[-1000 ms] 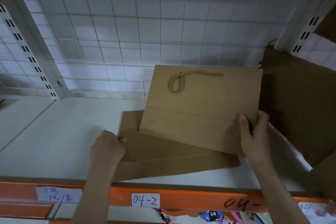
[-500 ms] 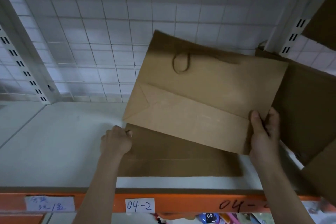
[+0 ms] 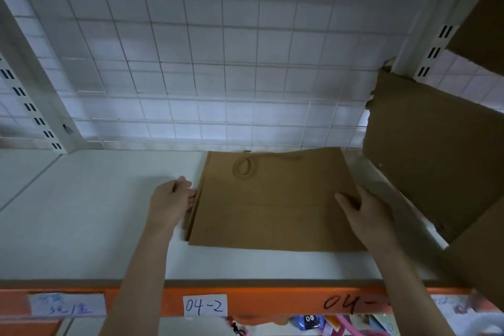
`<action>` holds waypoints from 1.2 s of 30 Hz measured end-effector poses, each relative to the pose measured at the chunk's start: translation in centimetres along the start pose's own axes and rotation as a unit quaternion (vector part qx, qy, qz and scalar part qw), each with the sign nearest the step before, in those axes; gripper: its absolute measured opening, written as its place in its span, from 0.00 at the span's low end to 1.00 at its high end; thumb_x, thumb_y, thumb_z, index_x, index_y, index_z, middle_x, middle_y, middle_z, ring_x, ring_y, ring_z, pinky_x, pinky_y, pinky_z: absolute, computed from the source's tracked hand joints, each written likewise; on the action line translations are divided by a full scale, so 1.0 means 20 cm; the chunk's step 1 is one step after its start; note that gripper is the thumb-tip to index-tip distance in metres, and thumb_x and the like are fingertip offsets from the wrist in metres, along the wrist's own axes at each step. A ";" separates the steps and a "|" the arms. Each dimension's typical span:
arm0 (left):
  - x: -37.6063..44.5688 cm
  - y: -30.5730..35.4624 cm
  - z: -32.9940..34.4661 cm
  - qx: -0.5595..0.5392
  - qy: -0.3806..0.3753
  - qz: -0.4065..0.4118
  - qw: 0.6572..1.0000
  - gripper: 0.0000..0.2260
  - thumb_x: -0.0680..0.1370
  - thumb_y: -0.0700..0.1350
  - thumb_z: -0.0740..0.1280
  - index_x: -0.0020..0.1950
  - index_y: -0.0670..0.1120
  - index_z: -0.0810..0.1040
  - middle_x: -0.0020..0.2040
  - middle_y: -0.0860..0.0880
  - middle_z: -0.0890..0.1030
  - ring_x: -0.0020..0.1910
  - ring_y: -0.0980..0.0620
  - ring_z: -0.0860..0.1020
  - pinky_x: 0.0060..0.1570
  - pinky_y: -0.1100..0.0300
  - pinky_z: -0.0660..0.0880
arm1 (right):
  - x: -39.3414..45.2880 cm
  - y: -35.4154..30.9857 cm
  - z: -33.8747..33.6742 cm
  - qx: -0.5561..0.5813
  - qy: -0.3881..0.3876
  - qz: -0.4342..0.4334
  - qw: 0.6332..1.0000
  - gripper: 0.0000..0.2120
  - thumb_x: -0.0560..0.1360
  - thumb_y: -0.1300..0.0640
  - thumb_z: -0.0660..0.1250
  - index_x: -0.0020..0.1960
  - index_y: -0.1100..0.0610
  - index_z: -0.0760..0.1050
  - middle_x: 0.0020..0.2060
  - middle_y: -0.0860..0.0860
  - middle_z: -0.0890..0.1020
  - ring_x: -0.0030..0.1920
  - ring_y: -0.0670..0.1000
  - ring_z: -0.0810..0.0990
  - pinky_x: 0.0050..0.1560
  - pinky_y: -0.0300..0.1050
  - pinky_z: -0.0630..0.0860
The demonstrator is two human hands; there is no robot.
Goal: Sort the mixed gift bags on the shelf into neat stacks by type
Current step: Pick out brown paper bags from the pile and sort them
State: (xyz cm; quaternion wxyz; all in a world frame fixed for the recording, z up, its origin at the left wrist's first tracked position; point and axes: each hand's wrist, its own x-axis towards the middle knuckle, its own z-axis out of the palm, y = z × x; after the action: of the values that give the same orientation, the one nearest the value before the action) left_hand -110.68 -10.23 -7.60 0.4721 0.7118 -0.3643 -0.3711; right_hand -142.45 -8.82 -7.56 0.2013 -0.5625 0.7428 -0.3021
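— Where are the bags?

— The flat brown paper gift bag (image 3: pixel 272 199) with a rope handle lies on the white shelf (image 3: pixel 81 213), on top of another brown bag whose edge (image 3: pixel 188 221) peeks out on the left.

— What is your left hand doing?

— My left hand (image 3: pixel 170 200) touches the left side of the stack with relaxed fingers, grasping nothing.

— And the right?

— My right hand (image 3: pixel 365 211) rests flat on the top bag, fingers straight. A brown cardboard box (image 3: pixel 436 150) stands just beside it.

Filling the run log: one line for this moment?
bag flat on stack | left hand at its edge | right hand on top
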 end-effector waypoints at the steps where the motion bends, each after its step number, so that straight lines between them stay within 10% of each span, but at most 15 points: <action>1: -0.01 0.00 0.00 0.041 -0.005 0.021 0.999 0.13 0.79 0.46 0.60 0.45 0.38 0.78 0.41 0.41 0.81 0.42 0.42 0.79 0.47 0.52 0.76 | 0.00 -0.01 0.01 -0.011 -0.002 -0.001 1.000 0.23 0.77 0.48 0.62 0.68 0.59 0.68 0.63 0.56 0.74 0.63 0.57 0.72 0.60 0.48 0.69; 6: -0.10 -0.01 0.05 0.150 0.020 0.118 0.981 0.12 0.79 0.42 0.63 0.59 0.41 0.78 0.48 0.50 0.75 0.47 0.55 0.71 0.48 0.64 0.64 | -0.01 -0.06 0.07 -0.081 0.026 0.003 0.996 0.19 0.78 0.49 0.60 0.58 0.64 0.71 0.54 0.61 0.74 0.56 0.60 0.73 0.55 0.51 0.71; 12: -0.09 0.00 0.13 0.219 0.022 0.151 0.964 0.16 0.78 0.41 0.63 0.66 0.39 0.73 0.60 0.41 0.77 0.59 0.44 0.75 0.55 0.60 0.68 | 0.02 -0.05 0.08 -0.168 0.053 0.008 0.984 0.18 0.79 0.50 0.58 0.56 0.65 0.72 0.54 0.64 0.73 0.57 0.62 0.70 0.60 0.52 0.66; 26: -0.03 -0.03 0.19 0.298 0.081 0.167 0.936 0.11 0.78 0.43 0.63 0.56 0.40 0.78 0.52 0.40 0.79 0.53 0.39 0.75 0.52 0.52 0.70 | 0.04 -0.05 0.10 -0.263 0.075 -0.050 0.960 0.18 0.80 0.50 0.53 0.58 0.61 0.74 0.57 0.59 0.74 0.59 0.58 0.70 0.59 0.49 0.67; 36: 0.04 -0.09 -0.26 0.247 0.034 0.173 0.953 0.15 0.78 0.48 0.63 0.62 0.43 0.76 0.58 0.43 0.77 0.53 0.44 0.77 0.57 0.55 0.71 | -0.24 -0.36 0.37 -0.207 0.108 -0.172 0.957 0.08 0.71 0.61 0.70 0.46 0.66 0.80 0.42 0.63 0.80 0.43 0.64 0.78 0.44 0.54 0.76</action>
State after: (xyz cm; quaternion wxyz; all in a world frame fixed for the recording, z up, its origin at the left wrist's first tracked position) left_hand -105.37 -8.35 -7.98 0.3509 0.7442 -0.5460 -0.1575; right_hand -131.26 -7.25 -8.43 -0.0561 -0.6747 0.6987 -0.2310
